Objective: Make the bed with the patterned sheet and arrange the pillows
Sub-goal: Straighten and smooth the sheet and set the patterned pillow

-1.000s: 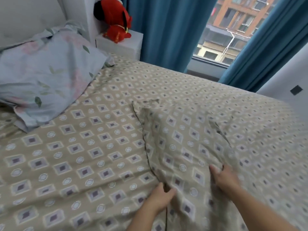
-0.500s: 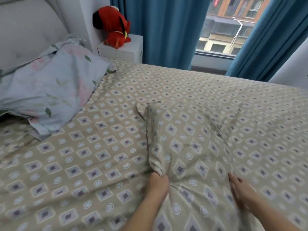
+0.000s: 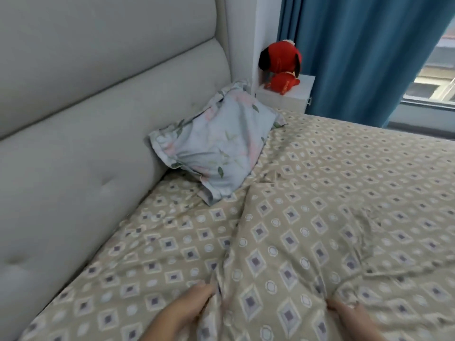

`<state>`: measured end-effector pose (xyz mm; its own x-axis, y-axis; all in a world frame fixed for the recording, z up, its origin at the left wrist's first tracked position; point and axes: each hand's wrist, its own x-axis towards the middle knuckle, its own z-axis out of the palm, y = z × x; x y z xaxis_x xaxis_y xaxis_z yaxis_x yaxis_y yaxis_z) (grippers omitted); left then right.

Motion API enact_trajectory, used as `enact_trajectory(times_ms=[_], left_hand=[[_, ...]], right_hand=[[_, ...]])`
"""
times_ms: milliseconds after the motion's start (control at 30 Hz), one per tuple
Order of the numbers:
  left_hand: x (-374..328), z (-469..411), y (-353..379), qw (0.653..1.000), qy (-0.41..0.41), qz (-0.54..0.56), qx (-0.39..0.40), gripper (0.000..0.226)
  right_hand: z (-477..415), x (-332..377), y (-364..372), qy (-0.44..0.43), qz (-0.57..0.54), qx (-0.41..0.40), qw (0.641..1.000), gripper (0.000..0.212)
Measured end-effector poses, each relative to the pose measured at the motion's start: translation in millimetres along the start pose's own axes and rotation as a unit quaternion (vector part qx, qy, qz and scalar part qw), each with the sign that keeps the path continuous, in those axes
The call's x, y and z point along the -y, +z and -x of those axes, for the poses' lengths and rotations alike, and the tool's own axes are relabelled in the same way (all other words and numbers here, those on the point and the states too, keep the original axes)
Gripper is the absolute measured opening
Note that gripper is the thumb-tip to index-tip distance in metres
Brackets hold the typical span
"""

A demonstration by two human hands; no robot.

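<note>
A beige pillow with a diamond pattern point(image 3: 290, 262) lies on the matching patterned sheet point(image 3: 369, 168) near the bed's front edge, hard to tell apart from it. My left hand point(image 3: 189, 306) grips its left edge, fingers closed on the cloth. On the pillow's right side my right hand point(image 3: 349, 313) holds the lower corner. A pale blue floral pillow point(image 3: 216, 148) leans against the grey padded headboard point(image 3: 98, 143), further back.
A red plush toy point(image 3: 280, 67) sits on a white nightstand point(image 3: 293, 94) beside the headboard. Blue curtains point(image 3: 357, 52) hang behind it, with a window point(image 3: 433, 82) at the far right. The sheet is wrinkled near the floral pillow.
The view has swung left toward the headboard. Both hands have carried the beige pillow toward the head of the bed, closer to the floral pillow.
</note>
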<state>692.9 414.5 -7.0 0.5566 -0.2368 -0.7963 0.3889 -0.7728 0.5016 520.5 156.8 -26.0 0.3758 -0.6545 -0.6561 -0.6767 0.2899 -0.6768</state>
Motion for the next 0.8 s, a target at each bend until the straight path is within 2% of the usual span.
enact_trajectory(times_ms=[67, 100, 133, 200, 267, 400, 533, 633, 700, 800], left_hand=[[3.9, -17.9, -20.9, 0.999, 0.016, 0.029, -0.021, 0.025], [4.2, -27.3, -28.1, 0.999, 0.03, 0.028, -0.032, 0.021], [5.8, -38.8, -36.5, 0.998, 0.052, 0.01, -0.046, 0.02], [2.0, -56.2, -57.0, 0.989, 0.1, -0.049, -0.099, 0.02], [-8.9, -72.3, -77.2, 0.972, 0.136, -0.1, -0.167, 0.023], [-34.0, -118.8, -110.9, 0.943, 0.139, -0.164, -0.254, 0.038], [-53.0, -166.1, -135.4, 0.929, 0.15, -0.173, -0.291, 0.044], [-67.0, -201.0, -152.2, 0.923, 0.154, -0.181, -0.303, 0.046], [-78.0, -228.0, -161.0, 0.92, 0.155, -0.179, -0.312, 0.044], [-94.4, -264.6, -167.4, 0.932, 0.132, -0.16, -0.298, 0.042]], right_hand=[[8.6, 12.8, 13.6, 0.015, 0.033, -0.034, 0.999, 0.051], [11.7, 18.6, 19.9, 0.009, 0.07, -0.069, 0.995, 0.048], [10.0, 28.2, 27.7, -0.009, 0.132, -0.123, 0.984, 0.061], [-3.7, 47.5, 48.5, -0.11, 0.305, -0.184, 0.928, 0.086], [-16.8, 74.2, 79.8, -0.197, 0.415, -0.163, 0.873, 0.084], [-41.2, 123.4, 163.3, -0.308, 0.504, -0.077, 0.803, 0.07], [-85.4, 100.0, 204.3, -0.28, 0.564, -0.068, 0.774, 0.08], [-106.7, 71.2, 220.1, -0.307, 0.578, -0.104, 0.749, 0.085], [-116.6, 63.7, 226.8, -0.295, 0.57, -0.088, 0.761, 0.085], [-127.2, 54.9, 234.5, -0.311, 0.561, -0.103, 0.76, 0.086]])
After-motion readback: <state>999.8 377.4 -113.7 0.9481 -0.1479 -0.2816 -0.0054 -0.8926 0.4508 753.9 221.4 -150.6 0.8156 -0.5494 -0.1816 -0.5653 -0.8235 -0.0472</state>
